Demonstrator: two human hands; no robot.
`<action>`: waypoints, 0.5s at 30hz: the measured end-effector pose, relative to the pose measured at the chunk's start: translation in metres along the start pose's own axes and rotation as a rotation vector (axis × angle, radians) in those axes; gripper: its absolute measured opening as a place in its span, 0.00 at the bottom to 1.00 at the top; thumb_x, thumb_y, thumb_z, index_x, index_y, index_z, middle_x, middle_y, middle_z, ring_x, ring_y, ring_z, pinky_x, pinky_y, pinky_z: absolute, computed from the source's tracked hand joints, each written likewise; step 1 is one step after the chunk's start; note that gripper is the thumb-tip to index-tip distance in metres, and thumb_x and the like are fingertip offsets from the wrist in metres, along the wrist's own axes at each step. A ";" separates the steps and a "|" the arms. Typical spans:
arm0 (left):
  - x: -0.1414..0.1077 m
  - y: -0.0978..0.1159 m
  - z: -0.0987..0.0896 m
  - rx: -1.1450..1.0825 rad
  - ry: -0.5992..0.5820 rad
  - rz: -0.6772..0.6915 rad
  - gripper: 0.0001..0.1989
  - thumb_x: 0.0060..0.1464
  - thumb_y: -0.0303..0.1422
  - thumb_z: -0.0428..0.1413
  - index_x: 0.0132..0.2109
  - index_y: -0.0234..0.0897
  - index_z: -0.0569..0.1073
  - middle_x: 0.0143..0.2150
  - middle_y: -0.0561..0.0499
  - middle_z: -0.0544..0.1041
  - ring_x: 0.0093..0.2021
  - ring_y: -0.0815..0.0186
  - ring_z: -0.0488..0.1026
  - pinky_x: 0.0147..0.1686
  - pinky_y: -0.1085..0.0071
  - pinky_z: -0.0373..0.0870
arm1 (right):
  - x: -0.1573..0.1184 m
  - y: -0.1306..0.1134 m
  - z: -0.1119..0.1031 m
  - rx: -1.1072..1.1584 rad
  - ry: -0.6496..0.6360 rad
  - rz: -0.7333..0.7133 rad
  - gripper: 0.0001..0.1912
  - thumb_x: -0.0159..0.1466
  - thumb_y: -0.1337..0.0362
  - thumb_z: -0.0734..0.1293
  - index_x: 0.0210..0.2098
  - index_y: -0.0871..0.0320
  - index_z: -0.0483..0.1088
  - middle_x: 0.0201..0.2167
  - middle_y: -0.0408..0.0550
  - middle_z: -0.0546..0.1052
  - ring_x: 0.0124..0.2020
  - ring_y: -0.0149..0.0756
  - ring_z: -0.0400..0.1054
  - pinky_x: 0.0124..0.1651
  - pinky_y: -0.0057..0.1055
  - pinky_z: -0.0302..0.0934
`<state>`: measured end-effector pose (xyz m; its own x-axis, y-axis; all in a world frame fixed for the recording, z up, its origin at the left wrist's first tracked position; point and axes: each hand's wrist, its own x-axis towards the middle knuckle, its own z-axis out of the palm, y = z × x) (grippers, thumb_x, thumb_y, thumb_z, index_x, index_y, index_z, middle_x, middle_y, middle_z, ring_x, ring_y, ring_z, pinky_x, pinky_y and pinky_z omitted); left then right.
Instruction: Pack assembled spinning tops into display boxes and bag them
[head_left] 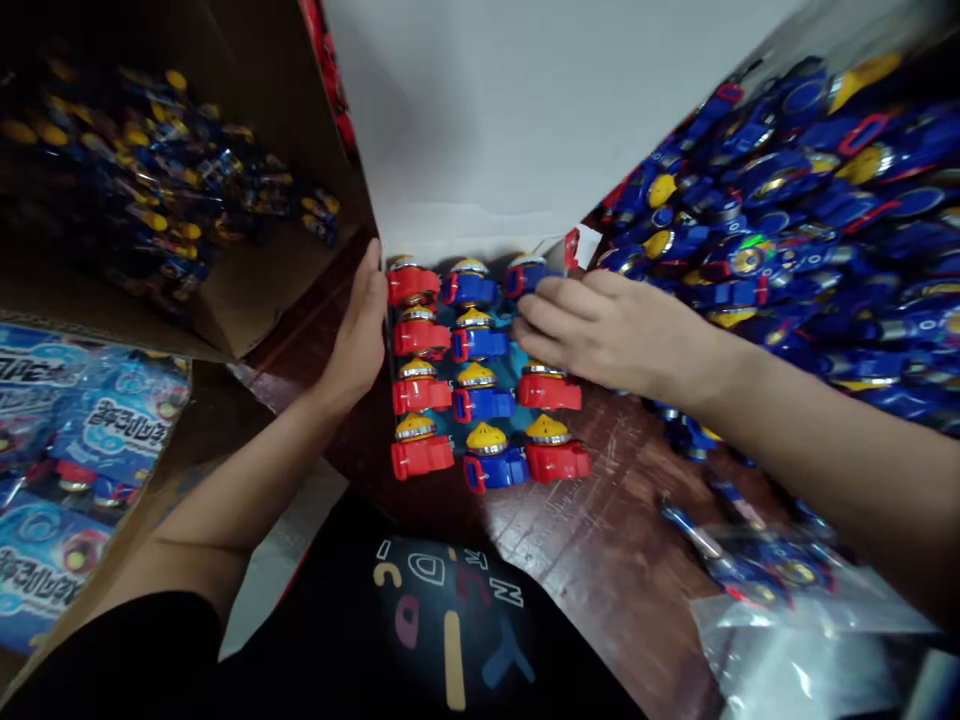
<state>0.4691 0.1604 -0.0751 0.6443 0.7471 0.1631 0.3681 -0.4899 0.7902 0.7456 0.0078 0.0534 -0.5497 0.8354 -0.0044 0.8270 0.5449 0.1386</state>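
Rows of red toys (421,396) and blue toys (484,403) with yellow tops stand in three columns in a box with a raised white lid (495,110). My left hand (364,325) rests flat along the left side of the box, its fingers stretched out and holding nothing. At the right column my right hand (592,325) reaches in, fingers closed around or over a toy between the blue one at the back and the red one (551,388) nearer me. What sits under its fingers is hidden.
A large heap of blue toys (787,200) lies at the right. At the left, a cardboard box (255,290) holds more toys, with blue printed packages (127,420) below it. Clear plastic bags (802,650) lie at the lower right.
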 end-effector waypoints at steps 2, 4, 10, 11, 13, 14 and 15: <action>0.011 0.008 0.004 -0.066 0.016 -0.036 0.38 0.77 0.58 0.22 0.85 0.54 0.37 0.88 0.53 0.40 0.87 0.65 0.41 0.85 0.59 0.52 | -0.009 -0.002 0.002 -0.107 0.020 -0.085 0.14 0.76 0.74 0.63 0.46 0.54 0.79 0.55 0.51 0.81 0.59 0.46 0.69 0.48 0.43 0.63; 0.017 0.012 0.005 -0.120 0.008 -0.056 0.38 0.78 0.58 0.26 0.85 0.53 0.41 0.88 0.52 0.42 0.87 0.64 0.40 0.85 0.59 0.49 | -0.020 -0.003 0.001 -0.245 0.041 -0.143 0.14 0.76 0.74 0.63 0.45 0.56 0.80 0.52 0.53 0.82 0.57 0.47 0.69 0.47 0.42 0.63; 0.016 0.017 0.007 -0.190 0.002 -0.088 0.37 0.79 0.56 0.29 0.85 0.48 0.42 0.88 0.52 0.42 0.87 0.65 0.39 0.87 0.58 0.46 | -0.033 -0.015 0.001 -0.340 0.075 -0.080 0.15 0.76 0.75 0.62 0.48 0.57 0.80 0.49 0.53 0.82 0.53 0.46 0.69 0.44 0.40 0.62; 0.015 0.018 0.007 -0.210 0.007 -0.091 0.37 0.80 0.56 0.31 0.85 0.47 0.43 0.88 0.53 0.42 0.87 0.64 0.39 0.87 0.58 0.45 | -0.033 -0.017 0.002 -0.332 0.072 -0.059 0.16 0.76 0.74 0.62 0.49 0.56 0.80 0.50 0.53 0.82 0.53 0.46 0.69 0.44 0.41 0.62; 0.014 0.021 0.007 -0.232 0.016 -0.084 0.36 0.80 0.55 0.31 0.85 0.48 0.45 0.88 0.54 0.42 0.88 0.64 0.39 0.87 0.58 0.44 | -0.033 -0.018 0.004 -0.324 0.052 -0.067 0.16 0.76 0.74 0.61 0.49 0.55 0.80 0.50 0.53 0.81 0.53 0.47 0.69 0.45 0.42 0.61; 0.014 0.022 0.007 -0.231 0.018 -0.079 0.35 0.80 0.55 0.29 0.85 0.49 0.45 0.88 0.55 0.42 0.87 0.65 0.39 0.87 0.58 0.45 | -0.032 -0.017 0.004 -0.326 0.040 -0.092 0.16 0.76 0.73 0.61 0.48 0.55 0.80 0.50 0.54 0.82 0.53 0.47 0.69 0.45 0.42 0.61; 0.014 0.023 0.008 -0.228 0.021 -0.078 0.35 0.80 0.55 0.28 0.85 0.50 0.45 0.88 0.56 0.42 0.87 0.65 0.39 0.87 0.57 0.45 | -0.031 -0.016 0.005 -0.330 0.026 -0.122 0.16 0.76 0.73 0.61 0.47 0.56 0.80 0.50 0.54 0.82 0.53 0.47 0.69 0.45 0.42 0.62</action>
<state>0.4919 0.1561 -0.0591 0.6048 0.7892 0.1065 0.2536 -0.3176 0.9137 0.7498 -0.0267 0.0463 -0.6488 0.7608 -0.0159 0.6744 0.5846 0.4511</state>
